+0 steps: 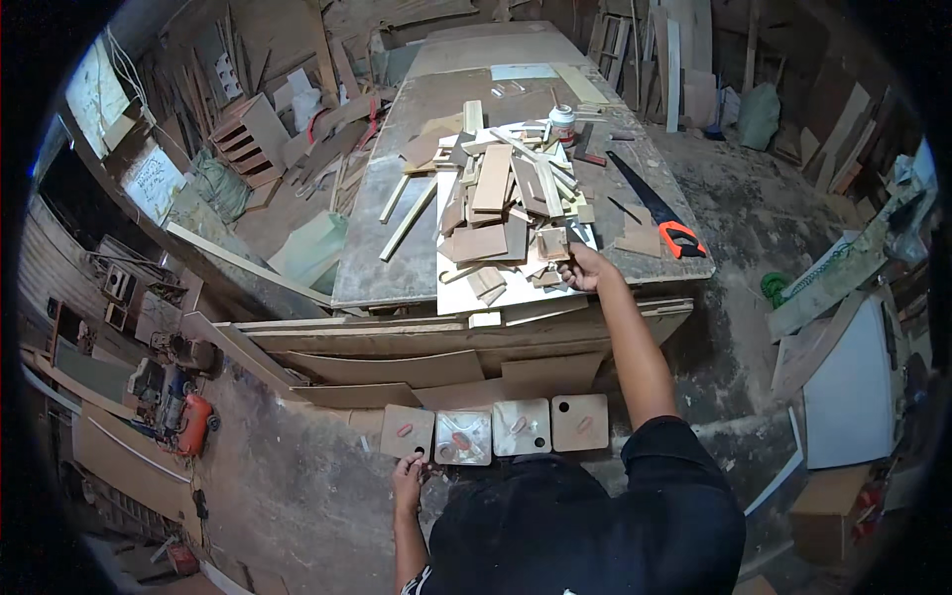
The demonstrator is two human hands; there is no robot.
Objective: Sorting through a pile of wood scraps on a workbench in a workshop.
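My right hand (585, 268) reaches to the near right of a loose pile of wood offcuts (491, 177) on the big workbench, its fingers closed on a small square wooden piece (551, 244). My left hand (408, 478) is low beside the leftmost of several square metal tops with holes (396, 442), lined up below the bench; its fingers are curled, and what they hold is too small to make out. A handsaw (681, 238) with an orange-and-black handle lies right of the pile, near a thin dark rod (625, 210).
The workbench (377, 283) has a white jar (562, 124) behind the offcuts and stacked boards against its near side. A red compressor (195, 421) stands on the left floor. Leaning boards (674, 59), a wooden shelf unit (248, 139) and a white panel (848, 392) surround the bench.
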